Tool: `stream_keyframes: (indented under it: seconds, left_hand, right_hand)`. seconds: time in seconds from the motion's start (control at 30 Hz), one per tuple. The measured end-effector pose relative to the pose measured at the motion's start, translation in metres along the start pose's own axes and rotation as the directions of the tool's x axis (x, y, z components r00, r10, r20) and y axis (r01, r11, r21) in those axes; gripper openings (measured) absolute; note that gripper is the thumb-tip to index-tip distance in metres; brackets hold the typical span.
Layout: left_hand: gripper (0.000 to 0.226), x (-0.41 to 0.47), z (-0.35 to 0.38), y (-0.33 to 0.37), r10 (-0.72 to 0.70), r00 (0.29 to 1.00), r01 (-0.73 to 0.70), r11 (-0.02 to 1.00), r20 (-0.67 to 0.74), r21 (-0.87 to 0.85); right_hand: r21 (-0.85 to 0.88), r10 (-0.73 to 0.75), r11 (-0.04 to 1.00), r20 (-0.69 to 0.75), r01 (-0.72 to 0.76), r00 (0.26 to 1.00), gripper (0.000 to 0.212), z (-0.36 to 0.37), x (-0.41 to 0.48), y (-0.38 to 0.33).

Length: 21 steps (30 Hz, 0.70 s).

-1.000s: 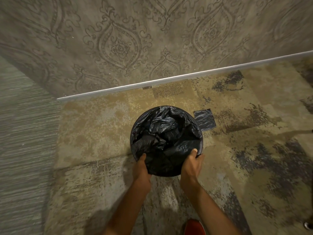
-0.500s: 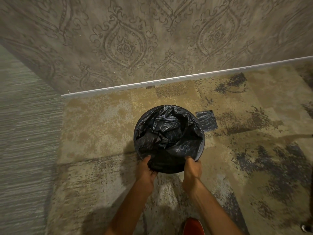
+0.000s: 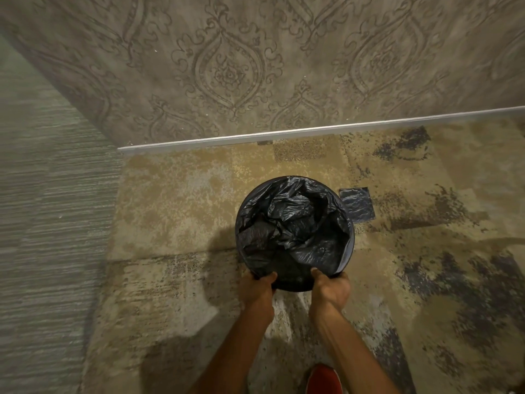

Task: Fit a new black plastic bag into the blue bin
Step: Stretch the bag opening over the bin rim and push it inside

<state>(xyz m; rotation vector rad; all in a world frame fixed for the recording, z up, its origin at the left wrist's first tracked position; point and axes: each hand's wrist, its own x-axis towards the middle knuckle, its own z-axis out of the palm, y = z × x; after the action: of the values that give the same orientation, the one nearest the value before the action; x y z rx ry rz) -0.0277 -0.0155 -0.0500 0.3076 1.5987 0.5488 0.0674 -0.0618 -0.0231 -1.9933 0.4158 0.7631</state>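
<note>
A round blue bin stands on the patterned carpet below me, its blue wall showing only at the right inside edge. A crumpled black plastic bag fills its mouth and hangs over the near rim. My left hand grips the bag's edge at the near left of the rim. My right hand grips it at the near right, fingers curled over the plastic. The bin's outside and bottom are hidden.
A folded black bag piece lies flat on the carpet just right of the bin. A patterned wall with a white baseboard runs behind. Grey striped flooring lies left. A red shoe tip shows at the bottom.
Both hands have slid closer together along the near rim and closed on the bag's edge, pulling it down over the rim. The view has shifted slightly.
</note>
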Motion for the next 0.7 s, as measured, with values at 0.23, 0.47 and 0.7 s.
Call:
stream_keyframes:
  seconds: [0.23, 0.47, 0.7]
  left_hand:
    - [0.028, 0.002, -0.012, -0.002, 0.055, 0.992, -0.049, 0.997, 0.116, -0.057]
    - [0.015, 0.023, -0.031, 0.012, 0.229, 0.973, -0.230, 0.973, 0.029, 0.026]
    - [0.039, 0.029, -0.046, 0.016, 0.228, 0.955, -0.235, 0.972, 0.190, 0.015]
  right_hand:
    - [0.206, 0.120, 0.967, 0.163, -0.153, 0.979, 0.030, -0.010, 0.016, 0.009]
    - [0.247, 0.097, 0.954, 0.276, -0.168, 0.956, 0.008, -0.027, 0.028, 0.011]
    - [0.236, 0.011, 0.965, 0.396, -0.113, 0.918, 0.018, -0.041, 0.033, 0.020]
